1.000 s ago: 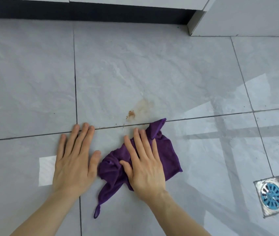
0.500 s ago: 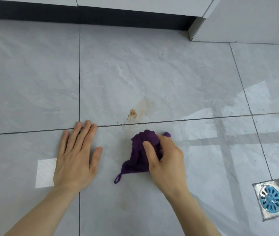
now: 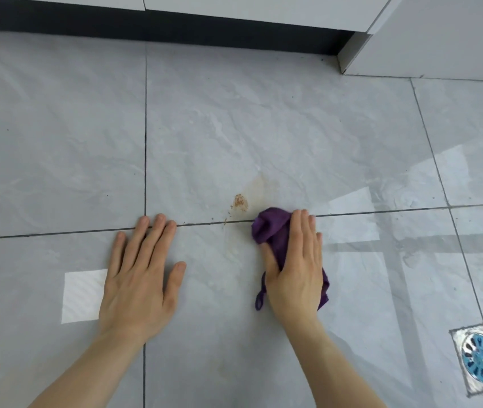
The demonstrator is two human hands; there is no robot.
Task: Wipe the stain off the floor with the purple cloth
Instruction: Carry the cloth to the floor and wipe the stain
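A small brown stain (image 3: 240, 201) with a pale smear around it marks the grey tiled floor (image 3: 263, 128), just beyond a grout line. The purple cloth (image 3: 269, 228) is bunched up right of and just below the stain, its front edge touching the grout line. My right hand (image 3: 296, 266) lies on top of the cloth, fingers together and thumb wrapped around its left side, pressing it to the floor. A small loop of cloth pokes out by the wrist. My left hand (image 3: 141, 272) rests flat on the tile to the left, fingers spread, holding nothing.
A square metal floor drain with a blue grate (image 3: 481, 359) sits at the lower right. White cabinets above a dark kick strip (image 3: 160, 28) run along the far edge, and a white cabinet corner (image 3: 349, 60) juts out at the upper right.
The cloth went from spread out under my right hand to bunched in its grip, then slid forward and right up to the grout line beside the stain. My left hand stayed put.
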